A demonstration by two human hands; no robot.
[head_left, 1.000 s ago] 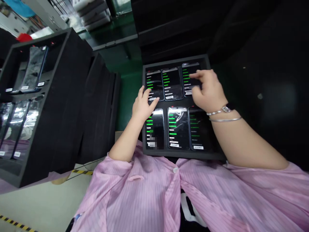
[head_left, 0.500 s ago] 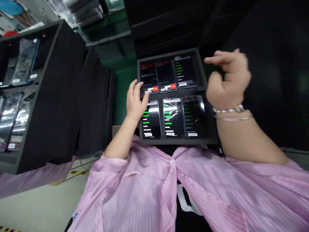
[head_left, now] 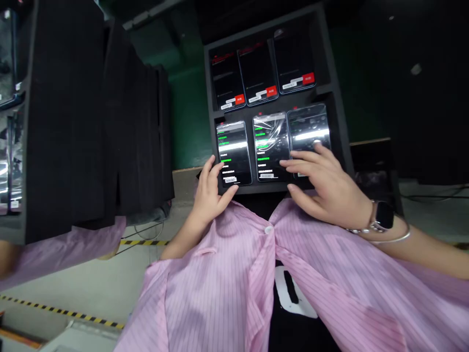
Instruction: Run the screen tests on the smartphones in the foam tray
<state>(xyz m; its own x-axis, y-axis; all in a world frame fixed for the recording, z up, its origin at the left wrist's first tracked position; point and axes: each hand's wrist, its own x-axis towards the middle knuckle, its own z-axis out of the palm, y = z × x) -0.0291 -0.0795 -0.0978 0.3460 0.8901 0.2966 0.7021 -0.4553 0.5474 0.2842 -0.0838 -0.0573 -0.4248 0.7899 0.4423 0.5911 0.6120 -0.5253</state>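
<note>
A black foam tray (head_left: 337,98) leans in front of me with two rows of three phones. The top-row phones (head_left: 258,73) show dark screens with red buttons. The bottom-row phones (head_left: 269,146) show green text lines. My left hand (head_left: 210,190) grips the tray's lower left corner, thumb on the bottom-left phone (head_left: 232,151). My right hand (head_left: 326,186), wearing a watch and bangle, lies with fingers stretched out, its fingertips on the lower part of the bottom-right phone (head_left: 308,132).
Upright black foam trays (head_left: 95,122) stand in a row at the left, one at the far left holding phones (head_left: 7,161). A pink sleeve of another person (head_left: 62,254) shows at lower left. Yellow-black floor tape (head_left: 54,313) crosses the floor.
My right hand dropped from the air at the tray's upper right onto the bottom-right phone. The top-right phone now shows a red button. My left hand slid down to the lower corner.
</note>
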